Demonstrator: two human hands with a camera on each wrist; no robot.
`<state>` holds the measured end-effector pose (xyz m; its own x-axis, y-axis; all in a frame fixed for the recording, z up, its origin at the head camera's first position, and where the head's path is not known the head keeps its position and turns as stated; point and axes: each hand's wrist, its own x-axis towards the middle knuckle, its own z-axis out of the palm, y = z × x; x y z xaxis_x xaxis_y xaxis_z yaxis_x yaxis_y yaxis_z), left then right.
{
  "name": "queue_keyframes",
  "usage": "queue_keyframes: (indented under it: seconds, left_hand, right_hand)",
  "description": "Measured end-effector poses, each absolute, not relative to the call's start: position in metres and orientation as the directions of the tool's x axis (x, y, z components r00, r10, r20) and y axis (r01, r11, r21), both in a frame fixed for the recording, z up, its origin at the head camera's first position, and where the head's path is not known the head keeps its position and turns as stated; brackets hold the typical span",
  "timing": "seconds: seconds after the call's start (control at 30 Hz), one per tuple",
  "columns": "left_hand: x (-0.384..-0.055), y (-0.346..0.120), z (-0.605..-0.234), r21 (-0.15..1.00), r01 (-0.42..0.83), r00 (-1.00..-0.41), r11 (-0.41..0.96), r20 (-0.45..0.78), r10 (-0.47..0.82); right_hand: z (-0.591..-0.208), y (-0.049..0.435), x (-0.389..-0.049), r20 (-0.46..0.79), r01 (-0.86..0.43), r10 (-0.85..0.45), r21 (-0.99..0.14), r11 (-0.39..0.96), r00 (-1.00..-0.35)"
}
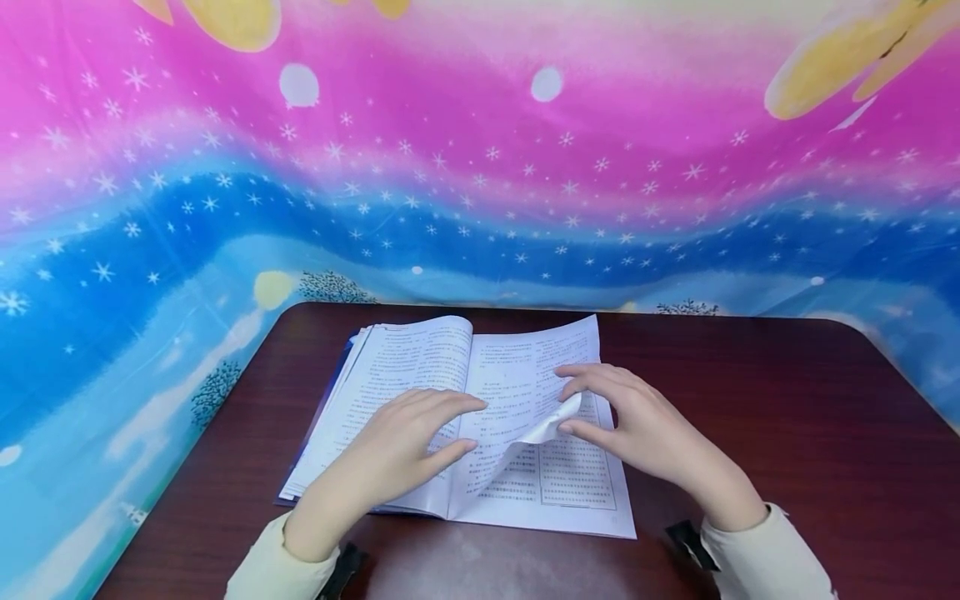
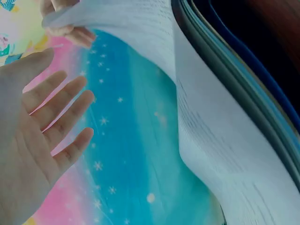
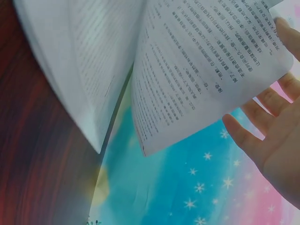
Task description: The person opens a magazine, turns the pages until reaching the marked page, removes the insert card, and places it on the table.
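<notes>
An open book (image 1: 375, 367) with printed pages lies on the dark wooden table, a thick stack of leaves on its left side. My right hand (image 1: 637, 417) holds one page (image 1: 517, 392) near its outer edge, between thumb and fingers. That page is lifted and curls over at its lower corner. In the right wrist view, the raised page (image 3: 201, 70) runs up to the fingers and thumb of the right hand (image 3: 276, 126). Over the left page and the spine hovers my left hand (image 1: 405, 442), fingers spread and holding nothing; its palm shows in the left wrist view.
The brown table (image 1: 750, 400) extends on both sides of the book. Behind it hangs a pink and blue cloth (image 1: 480, 192) with snowflakes. Cream sleeves (image 1: 765, 554) and black wrist straps (image 1: 693, 546) cover the forearms near the table's front.
</notes>
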<state>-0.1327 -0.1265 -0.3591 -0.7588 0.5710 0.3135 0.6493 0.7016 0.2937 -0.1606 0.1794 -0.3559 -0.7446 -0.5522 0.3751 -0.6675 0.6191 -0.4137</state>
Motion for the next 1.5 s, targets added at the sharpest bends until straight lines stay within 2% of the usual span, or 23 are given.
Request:
queue_keyframes:
  seconds: [0.4, 0.7, 0.9, 1.3, 1.5]
  left_hand:
    - [-0.124, -0.101, -0.363, 0.302, 0.750, -0.660, 0.588, 0.381, 0.647]
    - [-0.121, -0.091, -0.368, 0.216, 0.809, -0.570, 0.546, 0.513, 0.642]
    - [-0.118, -0.090, -0.367, 0.205, 0.830, -0.532, 0.518, 0.567, 0.629]
    - [-0.120, -0.091, -0.368, 0.165, 0.824, -0.518, 0.542, 0.606, 0.604]
    - [-0.122, -0.095, -0.368, 0.183, 0.813, -0.532, 0.552, 0.617, 0.580]
  right_hand:
    - [-0.346, 0.173, -0.150, 0.427, -0.702, -0.562, -0.350, 0.620, -0.708]
    - [-0.342, 0.170, -0.142, 0.474, -0.729, -0.567, -0.303, 0.614, -0.674]
    - [-0.340, 0.169, -0.141, 0.492, -0.738, -0.567, -0.286, 0.611, -0.661]
    - [-0.333, 0.172, -0.137, 0.515, -0.737, -0.551, -0.281, 0.615, -0.657]
    - [-0.331, 0.177, -0.134, 0.527, -0.733, -0.540, -0.276, 0.622, -0.656]
